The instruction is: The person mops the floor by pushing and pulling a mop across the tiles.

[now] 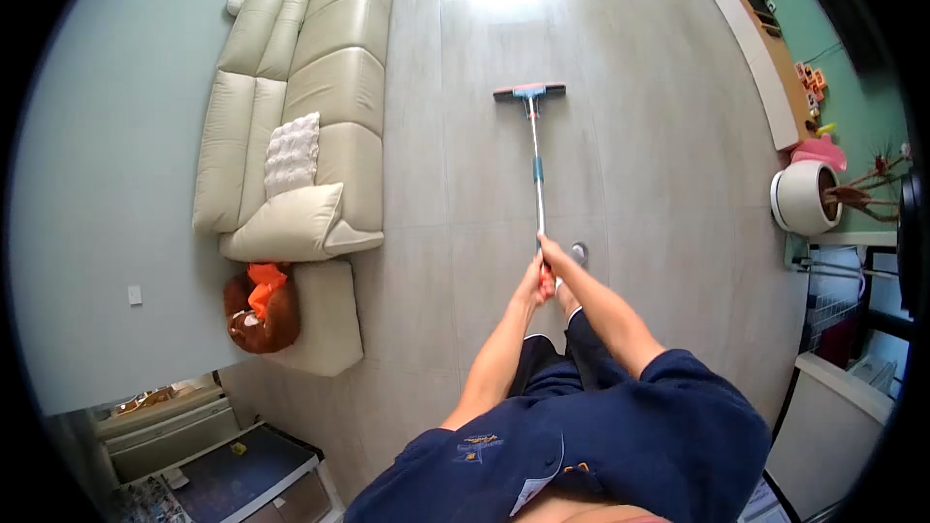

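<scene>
A long-handled floor mop (539,169) stretches away from my body, with a wide blue-and-pink head (529,92) resting on the grey tiles. Both of my hands are wrapped round its handle. My left hand (533,285) grips near the end, beside an orange-red part of the handle. Just farther up the pole, my right hand (552,254) is closed on it. One of my feet (579,253) shows partly beside my right hand.
A cream leather sofa (334,97) with cushions runs along the left. At its near end, a brown plush toy (266,320) sits by a footstool (325,320). To the right are a low cabinet (751,44) and a white plant pot (804,199). Bright light reflects off the far floor.
</scene>
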Action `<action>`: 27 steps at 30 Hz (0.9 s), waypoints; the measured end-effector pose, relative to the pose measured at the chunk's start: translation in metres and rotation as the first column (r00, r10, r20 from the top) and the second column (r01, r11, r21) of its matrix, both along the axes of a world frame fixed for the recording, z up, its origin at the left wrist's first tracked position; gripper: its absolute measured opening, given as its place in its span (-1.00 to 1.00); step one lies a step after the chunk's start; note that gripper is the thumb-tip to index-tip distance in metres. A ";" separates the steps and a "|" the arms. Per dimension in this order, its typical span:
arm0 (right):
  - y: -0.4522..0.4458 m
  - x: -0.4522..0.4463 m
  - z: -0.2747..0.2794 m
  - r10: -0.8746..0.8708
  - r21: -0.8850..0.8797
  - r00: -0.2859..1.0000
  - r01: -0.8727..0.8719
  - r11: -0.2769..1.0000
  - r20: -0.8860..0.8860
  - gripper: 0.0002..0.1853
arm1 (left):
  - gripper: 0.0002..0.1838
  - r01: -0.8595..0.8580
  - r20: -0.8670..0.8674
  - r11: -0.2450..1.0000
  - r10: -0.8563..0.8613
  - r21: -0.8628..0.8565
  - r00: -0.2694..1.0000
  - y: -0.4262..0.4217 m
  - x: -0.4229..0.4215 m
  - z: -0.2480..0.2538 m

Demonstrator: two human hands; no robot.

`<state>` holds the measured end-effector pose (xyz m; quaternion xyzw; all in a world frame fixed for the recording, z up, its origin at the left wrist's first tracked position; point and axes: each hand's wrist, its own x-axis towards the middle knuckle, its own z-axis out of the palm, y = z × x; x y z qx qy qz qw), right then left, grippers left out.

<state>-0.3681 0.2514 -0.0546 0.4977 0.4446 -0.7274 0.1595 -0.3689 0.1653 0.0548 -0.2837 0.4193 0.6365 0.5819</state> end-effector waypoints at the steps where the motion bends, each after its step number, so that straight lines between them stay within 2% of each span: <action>1: 0.000 0.000 0.019 0.016 -0.149 1.000 -0.019 0.989 -0.023 -0.47 | -0.46 0.000 0.109 0.999 -0.004 0.037 0.994 -0.010 -0.002 -0.011; 2: -0.003 0.001 0.007 -0.063 -0.373 0.992 0.016 0.928 -0.114 -0.54 | -0.46 -0.004 0.171 1.000 -0.001 0.030 0.985 -0.022 0.002 -0.009; 3: -0.010 0.000 0.012 -0.091 -0.366 0.995 0.074 0.928 -0.030 -0.59 | -0.46 -0.004 0.230 1.000 -0.001 0.022 0.973 -0.034 0.009 -0.008; 4: -0.022 0.000 0.023 -0.233 -0.260 0.970 0.241 0.935 0.061 -0.61 | -0.45 0.001 0.210 1.000 0.000 -0.005 0.978 -0.048 0.024 -0.009; 5: -0.032 0.008 0.003 -0.180 -0.116 0.984 0.180 0.977 0.010 -0.63 | -0.44 0.004 0.198 0.999 0.002 -0.033 0.980 -0.058 0.045 -0.006; 6: -0.042 0.038 -0.081 -0.159 -0.292 0.985 0.134 0.947 -0.064 -0.62 | -0.42 0.006 0.191 0.999 0.002 -0.038 0.982 -0.073 0.069 0.005; 7: -0.052 0.067 -0.160 -0.137 -0.453 0.982 0.064 0.889 -0.131 -0.61 | -0.41 0.006 0.098 1.000 -0.005 -0.012 0.995 -0.096 0.102 -0.001; 8: -0.082 0.079 -0.090 0.045 -0.091 0.999 -0.047 0.995 -0.025 -0.59 | -0.40 -0.001 0.113 0.997 -0.008 0.079 0.994 -0.130 0.136 -0.014; 9: -0.114 0.090 -0.010 0.182 0.216 0.959 -0.229 0.949 0.216 -0.57 | -0.40 -0.015 0.088 0.999 0.011 0.040 0.996 -0.162 0.166 -0.012; 10: -0.153 0.123 -0.032 0.183 0.400 0.942 -0.288 0.870 0.281 -0.57 | -0.41 -0.029 0.066 1.000 0.028 0.013 0.997 -0.188 0.197 0.000; 11: -0.191 0.163 -0.035 0.268 0.622 0.890 -0.450 0.641 0.368 -0.61 | -0.43 -0.009 0.121 1.000 0.007 0.021 0.993 -0.222 0.224 0.019; 12: -0.219 0.196 -0.018 0.297 0.584 0.888 -0.456 0.671 0.352 -0.60 | -0.45 0.017 0.227 1.000 -0.015 -0.008 0.974 -0.253 0.253 0.036; 13: -0.245 0.231 0.005 0.324 0.429 0.892 -0.439 0.789 0.316 -0.58 | -0.48 -0.018 0.171 0.998 0.028 -0.059 0.985 -0.280 0.288 0.052; 14: -0.271 0.267 0.027 0.348 0.257 0.891 -0.423 0.869 0.292 -0.56 | -0.49 -0.003 0.263 0.996 0.026 -0.088 0.964 -0.312 0.318 0.068; 15: -0.292 0.296 0.048 0.366 0.121 0.887 -0.411 0.903 0.282 -0.53 | -0.46 0.037 0.246 0.981 0.011 -0.193 0.969 -0.333 0.340 0.094; 17: -0.325 0.331 0.088 0.391 0.011 0.870 -0.414 0.910 0.300 -0.48 | -0.56 0.036 0.060 0.896 -0.011 -0.443 0.998 -0.350 0.366 0.147; 18: -0.335 0.336 0.108 0.402 0.062 0.858 -0.442 0.895 0.320 -0.49 | -0.62 0.022 -0.016 0.806 -0.039 -0.592 0.999 -0.353 0.375 0.174; 20: -0.331 0.327 0.133 0.421 0.109 0.835 -0.484 0.868 0.353 -0.50 | -0.66 -0.054 -0.311 0.631 -0.304 -0.774 0.900 -0.342 0.383 0.187; 21: -0.322 0.311 0.141 0.355 0.086 0.890 -0.393 0.916 0.286 -0.53 | -0.65 -0.161 -0.436 0.464 -0.578 -0.871 0.690 -0.342 0.398 0.184; 22: -0.316 0.297 0.142 0.276 0.054 0.936 -0.294 0.954 0.217 -0.55 | -0.65 -0.152 -0.426 0.459 -0.583 -0.875 0.692 -0.329 0.386 0.184; 24: -0.296 0.280 0.122 0.305 0.122 0.935 -0.329 0.936 0.183 -0.59 | -0.63 -0.125 -0.273 0.257 -0.698 -0.958 0.662 -0.296 0.350 0.170; 25: -0.287 0.273 0.116 0.342 0.149 0.922 -0.369 0.918 0.180 -0.58 | -0.63 -0.132 -0.279 0.258 -0.701 -0.957 0.656 -0.290 0.345 0.160; 27: -0.276 0.267 0.092 0.322 0.179 0.927 -0.356 0.917 0.190 -0.58 | -0.65 -0.250 -0.492 0.470 -0.512 -0.847 0.704 -0.282 0.342 0.137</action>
